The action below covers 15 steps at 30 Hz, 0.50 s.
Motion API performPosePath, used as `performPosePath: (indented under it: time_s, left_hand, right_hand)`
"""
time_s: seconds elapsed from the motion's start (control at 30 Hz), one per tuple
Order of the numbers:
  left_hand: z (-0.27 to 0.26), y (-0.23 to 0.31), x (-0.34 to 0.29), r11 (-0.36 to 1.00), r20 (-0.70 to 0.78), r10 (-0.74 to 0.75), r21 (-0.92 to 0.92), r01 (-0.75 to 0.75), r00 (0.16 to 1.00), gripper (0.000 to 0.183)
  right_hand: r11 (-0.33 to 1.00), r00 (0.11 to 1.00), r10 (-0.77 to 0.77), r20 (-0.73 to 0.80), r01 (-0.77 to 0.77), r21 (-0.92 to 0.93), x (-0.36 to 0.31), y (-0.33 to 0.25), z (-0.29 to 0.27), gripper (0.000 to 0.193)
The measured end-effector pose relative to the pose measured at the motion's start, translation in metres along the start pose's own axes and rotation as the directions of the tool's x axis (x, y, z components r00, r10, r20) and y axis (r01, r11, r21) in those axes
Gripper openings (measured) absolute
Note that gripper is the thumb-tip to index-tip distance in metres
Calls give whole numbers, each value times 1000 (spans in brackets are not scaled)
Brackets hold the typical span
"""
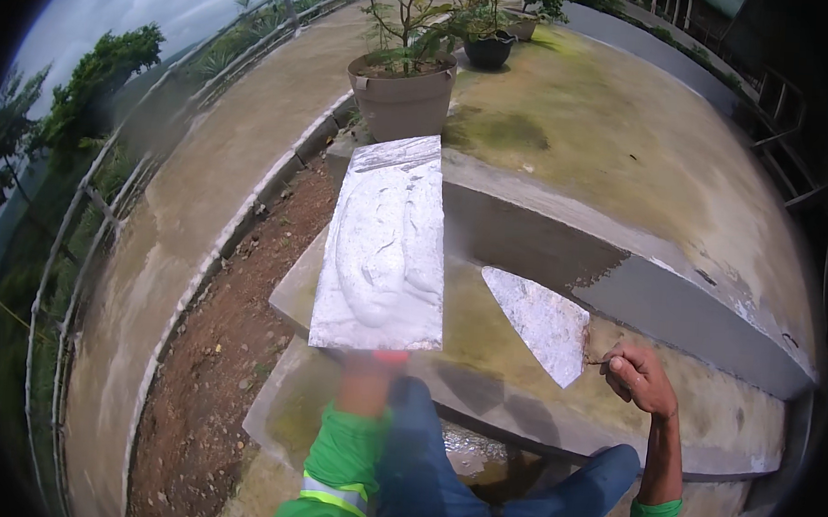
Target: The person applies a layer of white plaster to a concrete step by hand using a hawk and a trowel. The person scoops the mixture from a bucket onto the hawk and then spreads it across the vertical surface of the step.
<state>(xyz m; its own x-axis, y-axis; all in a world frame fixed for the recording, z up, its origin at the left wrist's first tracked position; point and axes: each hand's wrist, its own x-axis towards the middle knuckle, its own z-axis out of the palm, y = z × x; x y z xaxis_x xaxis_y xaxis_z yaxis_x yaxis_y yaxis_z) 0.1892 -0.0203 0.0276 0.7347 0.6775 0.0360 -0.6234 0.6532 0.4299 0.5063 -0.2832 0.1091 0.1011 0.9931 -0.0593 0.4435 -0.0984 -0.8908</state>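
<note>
Trowel — right grip curled round its handle; left grip, below coated board — can't tell.

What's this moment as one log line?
left hand: holding paste-coated rectangular board | right hand: gripping pointed trowel, blade apart from board | nearby: potted plant, concrete steps

A weathered tan concrete platform with greenish-yellow stains spreads across the upper right of the frame; a large round grey-brown planter, a smaller black pot and a brownish pot stand along its left side. At centre, a flat rectangular board carries smeared white paste.
</note>
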Motion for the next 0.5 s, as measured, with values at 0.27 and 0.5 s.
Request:
performPosePath:
  time_s: [0.27,0.5]
  left_hand:
    - [33,-29,-36,969,-305,-126,-244,50,944,31]
    - [27,-46,-23,972,17,-77,-220,79,997,32]
  right_hand:
    - [946,867,-221,-447,302,117,72,-31,51,30]
    - [958,890,-206,-407,268,101,97,-33,77,24]
